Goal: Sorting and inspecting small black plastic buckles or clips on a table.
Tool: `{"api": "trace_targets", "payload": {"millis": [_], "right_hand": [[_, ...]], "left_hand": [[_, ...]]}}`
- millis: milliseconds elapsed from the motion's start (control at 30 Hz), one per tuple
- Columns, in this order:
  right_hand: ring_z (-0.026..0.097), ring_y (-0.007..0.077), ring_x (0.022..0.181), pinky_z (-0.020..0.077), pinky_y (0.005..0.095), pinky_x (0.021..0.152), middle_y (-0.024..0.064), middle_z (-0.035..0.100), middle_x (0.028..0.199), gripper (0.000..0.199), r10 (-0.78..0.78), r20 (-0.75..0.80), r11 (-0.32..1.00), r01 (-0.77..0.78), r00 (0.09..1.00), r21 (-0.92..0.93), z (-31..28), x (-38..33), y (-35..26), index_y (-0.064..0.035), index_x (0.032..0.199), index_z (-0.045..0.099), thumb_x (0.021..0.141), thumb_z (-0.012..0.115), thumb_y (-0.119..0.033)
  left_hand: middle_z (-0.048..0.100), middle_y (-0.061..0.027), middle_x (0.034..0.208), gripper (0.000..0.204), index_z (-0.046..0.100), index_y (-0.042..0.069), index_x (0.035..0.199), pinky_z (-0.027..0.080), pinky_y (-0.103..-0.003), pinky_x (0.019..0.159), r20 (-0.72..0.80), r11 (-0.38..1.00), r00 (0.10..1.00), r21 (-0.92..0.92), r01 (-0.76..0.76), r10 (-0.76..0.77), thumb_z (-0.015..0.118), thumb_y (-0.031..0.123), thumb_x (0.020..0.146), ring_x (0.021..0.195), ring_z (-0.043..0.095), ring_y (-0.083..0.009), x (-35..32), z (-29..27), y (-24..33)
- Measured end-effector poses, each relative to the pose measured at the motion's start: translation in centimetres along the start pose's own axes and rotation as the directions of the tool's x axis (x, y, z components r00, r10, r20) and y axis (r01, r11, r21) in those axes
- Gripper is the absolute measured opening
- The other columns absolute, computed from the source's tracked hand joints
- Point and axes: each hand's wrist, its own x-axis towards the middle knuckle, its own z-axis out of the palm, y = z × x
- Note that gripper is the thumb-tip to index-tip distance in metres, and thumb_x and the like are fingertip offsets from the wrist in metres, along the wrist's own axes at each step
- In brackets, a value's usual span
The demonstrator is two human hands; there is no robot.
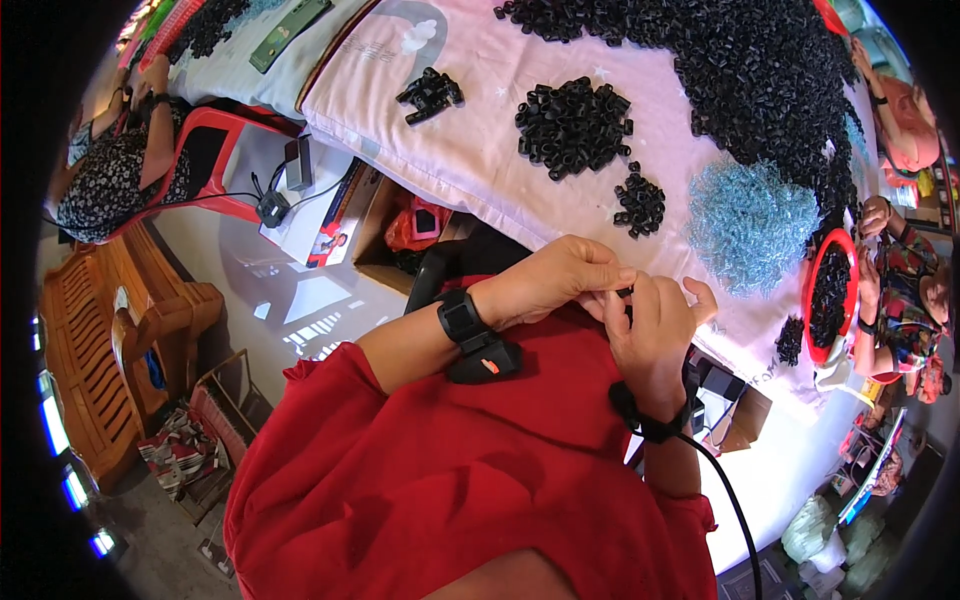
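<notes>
My left hand point(560, 280) and my right hand point(652, 335) meet fingertip to fingertip in front of the table's near edge. Between the pinched fingers shows a small black plastic piece point(626, 292), mostly covered by them. Beyond my hands, a small heap of black ring-like plastic pieces point(638, 200) lies on the pale pink cloth point(450, 150). A larger heap of the same pieces point(573, 128) sits behind it, and a few longer black pieces point(430, 95) lie to the left. A tangled pile of clear bluish plastic strips point(752, 225) is to the right.
A big spread of black pieces point(770, 80) covers the far right of the table. A red-rimmed basket point(812, 300) holds more beside a co-worker point(905, 285). At left are a red chair point(215, 150), another person point(120, 185) and a wooden bench point(95, 350). A cable point(735, 490) hangs from my right wrist.
</notes>
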Motion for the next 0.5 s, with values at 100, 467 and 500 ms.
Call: {"api": "trace_targets", "payload": {"millis": [100,467,500], "right_hand": [[0.059,0.0148,0.076,0.0369,0.0466,0.098,-0.0024,0.059,0.081,0.027,0.084,-0.027,0.990,-0.080,0.996,0.117,0.2,0.2,0.3,-0.0067,0.104,0.065,0.086,0.079,-0.020],[0.061,0.0147,0.077,0.0358,0.0451,0.098,-0.0023,0.061,0.080,0.030,0.093,-0.002,0.987,-0.092,0.996,0.131,0.3,0.1,0.5,-0.0057,0.108,0.066,0.088,0.079,-0.023],[0.061,0.0148,0.078,0.0357,0.0452,0.098,-0.0025,0.061,0.080,0.030,0.044,0.029,0.991,-0.047,0.999,0.125,0.2,0.0,0.5,-0.0052,0.108,0.066,0.088,0.078,-0.023]], "left_hand": [[0.075,-0.0082,0.095,0.038,0.073,0.000,0.106,0.060,-0.027,0.075,0.011,1.000,1.000,0.021,0.002,-0.002,0.065,0.037,0.102,0.080,0.073,-0.0140,0.0,0.4,0.7],[0.075,-0.0070,0.093,0.039,0.072,0.002,0.107,0.059,-0.026,0.078,-0.013,0.998,1.000,0.056,0.018,-0.017,0.064,0.040,0.102,0.083,0.073,-0.0138,-0.3,0.3,1.4],[0.075,-0.0070,0.093,0.038,0.073,0.002,0.106,0.059,-0.026,0.079,0.003,0.998,0.999,0.058,0.034,-0.034,0.064,0.039,0.102,0.083,0.073,-0.0139,-0.3,0.3,1.4]]}}
